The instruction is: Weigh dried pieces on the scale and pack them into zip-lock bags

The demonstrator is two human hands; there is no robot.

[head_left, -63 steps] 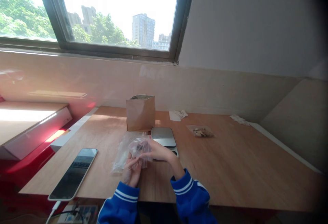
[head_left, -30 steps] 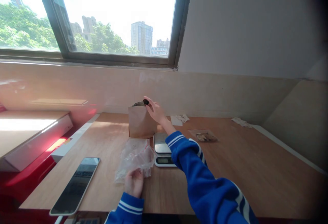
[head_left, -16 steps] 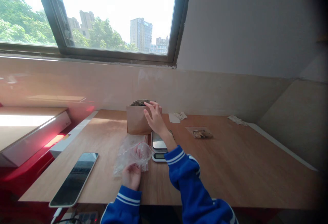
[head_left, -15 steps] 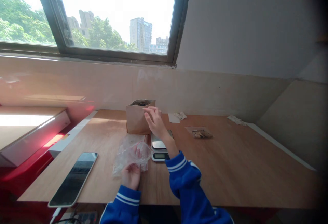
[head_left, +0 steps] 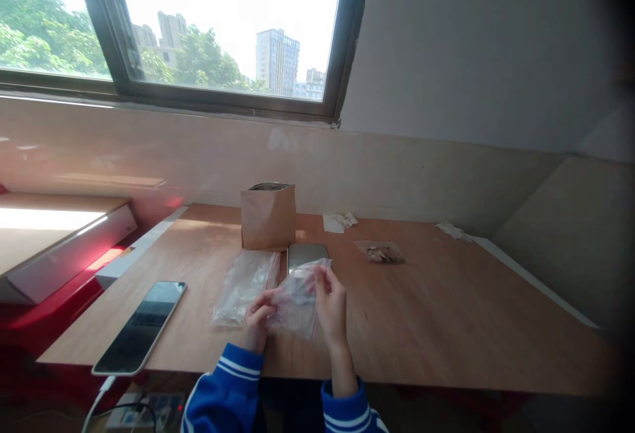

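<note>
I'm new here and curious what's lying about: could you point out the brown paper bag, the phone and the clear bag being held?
Brown paper bag (head_left: pixel 268 220): head view, on its front face.
Phone (head_left: pixel 140 327): head view, middle of its screen.
Held clear bag (head_left: pixel 296 302): head view, film near its middle.

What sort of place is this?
Possibly a workroom or classroom, likely upstairs: a wooden table with a brown bag on it, a second table to its left, and a window looking onto treetops.

Room to pass over tabletop (head_left: pixel 436 320) right of the right hand (head_left: pixel 332 301); low scale (head_left: pixel 306 252) and upright paper bag (head_left: pixel 268 219) stand ahead, phone (head_left: pixel 141 327) lies flat at left.
</note>
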